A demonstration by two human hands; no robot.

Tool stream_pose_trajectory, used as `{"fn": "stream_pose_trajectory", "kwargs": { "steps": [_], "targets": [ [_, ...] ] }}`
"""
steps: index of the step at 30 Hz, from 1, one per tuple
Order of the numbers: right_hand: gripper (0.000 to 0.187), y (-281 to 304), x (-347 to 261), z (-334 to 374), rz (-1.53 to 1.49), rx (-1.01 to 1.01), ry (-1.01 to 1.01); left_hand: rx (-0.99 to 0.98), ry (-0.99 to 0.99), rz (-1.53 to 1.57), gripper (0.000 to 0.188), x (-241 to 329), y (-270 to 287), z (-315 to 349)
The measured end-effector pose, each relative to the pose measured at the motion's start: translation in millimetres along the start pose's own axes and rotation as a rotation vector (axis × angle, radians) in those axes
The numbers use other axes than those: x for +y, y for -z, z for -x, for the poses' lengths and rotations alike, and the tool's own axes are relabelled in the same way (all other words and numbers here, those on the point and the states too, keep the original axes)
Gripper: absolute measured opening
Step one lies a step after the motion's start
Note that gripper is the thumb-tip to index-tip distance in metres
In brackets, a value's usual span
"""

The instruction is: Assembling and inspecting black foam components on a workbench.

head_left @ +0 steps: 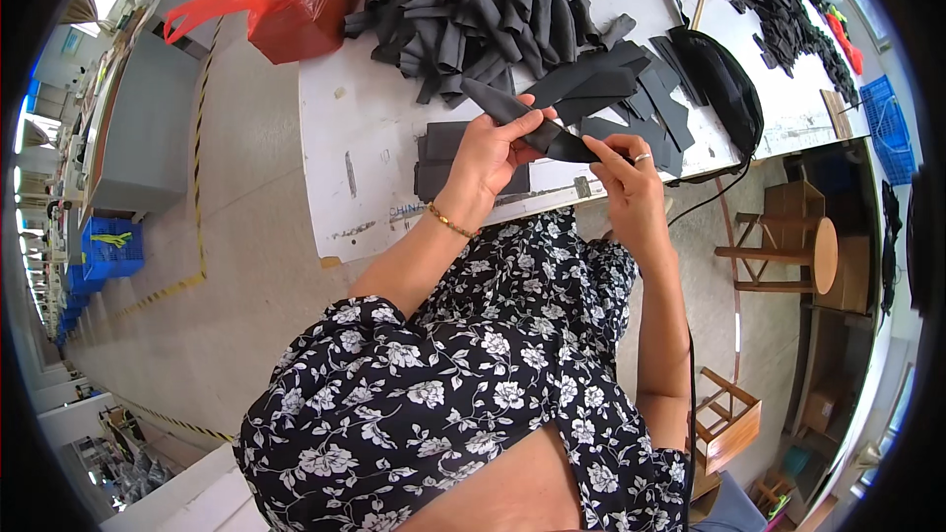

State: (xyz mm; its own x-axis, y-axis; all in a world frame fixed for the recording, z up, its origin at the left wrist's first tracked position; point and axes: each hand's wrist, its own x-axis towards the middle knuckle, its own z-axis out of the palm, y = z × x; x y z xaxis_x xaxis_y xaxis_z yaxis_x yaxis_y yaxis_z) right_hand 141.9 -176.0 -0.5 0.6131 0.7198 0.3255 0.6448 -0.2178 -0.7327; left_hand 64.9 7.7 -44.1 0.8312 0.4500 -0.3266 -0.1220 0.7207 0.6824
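A dark grey strip of fabric (496,102) stretches between my two hands, over the near edge of the white table (330,153). My left hand (500,145) is closed on its middle, thumb on top. The fingers of my right hand (628,169), one with a ring, pinch the strip's right end. Just beyond my hands lies a big heap of rolled or folded black fabric pieces (473,10). Flat dark pieces (645,103) lie spread to the right of it. A small stack of flat dark pieces (445,141) sits partly behind my left hand.
Red plastic bags (296,0) stand at the table's far left. A black rounded pouch-like thing (717,89) with a cord lies at the right. Farther right are another black heap (783,15) and a blue crate (887,128). Wooden stools (823,254) stand on the floor.
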Motion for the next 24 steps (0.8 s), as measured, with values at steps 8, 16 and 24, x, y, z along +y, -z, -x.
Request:
{"fn": "stream_pose_trajectory", "kwargs": {
  "steps": [8,16,24],
  "targets": [
    [0.034,-7.9,1.2,1.5,0.217,0.12,0.134,-0.028,-0.057,0.079,0.043,1.8,-6.2,3.3],
    [0.022,-15.0,0.6,2.5,0.192,0.267,0.077,-0.053,-0.172,0.025,0.033,0.6,-12.6,8.8],
    [0.021,-19.0,-1.4,4.4,0.192,0.305,0.038,-0.105,-0.145,0.068,0.03,-1.3,-9.3,7.8]
  ]
}}
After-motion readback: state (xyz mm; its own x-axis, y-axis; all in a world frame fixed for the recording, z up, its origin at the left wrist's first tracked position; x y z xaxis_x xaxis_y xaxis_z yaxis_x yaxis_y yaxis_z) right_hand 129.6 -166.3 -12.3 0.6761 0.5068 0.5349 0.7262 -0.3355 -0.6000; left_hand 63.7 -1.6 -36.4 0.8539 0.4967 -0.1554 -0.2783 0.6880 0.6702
